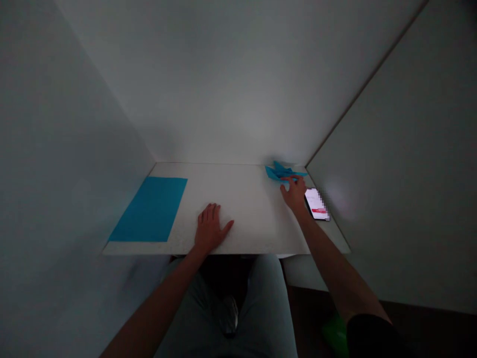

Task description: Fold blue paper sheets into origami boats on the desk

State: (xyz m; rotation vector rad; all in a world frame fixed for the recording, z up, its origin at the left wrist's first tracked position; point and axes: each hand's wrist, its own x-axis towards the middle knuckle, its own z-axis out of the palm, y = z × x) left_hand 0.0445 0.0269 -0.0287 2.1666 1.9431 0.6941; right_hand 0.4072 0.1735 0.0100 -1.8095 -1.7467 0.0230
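Observation:
My left hand lies flat on the white desk with its fingers spread, holding nothing. My right hand reaches to the far right, its fingertips against the near side of a folded blue paper figure. I cannot tell whether those fingers grip it. A flat sheet of blue paper lies at the left of the desk, well away from both hands. Just right of my right hand lies a smartphone with its screen lit.
Pale walls rise behind and on both sides of the desk, boxing it in. My legs in grey trousers sit below the desk's front edge. A green object shows low on the dark floor at right.

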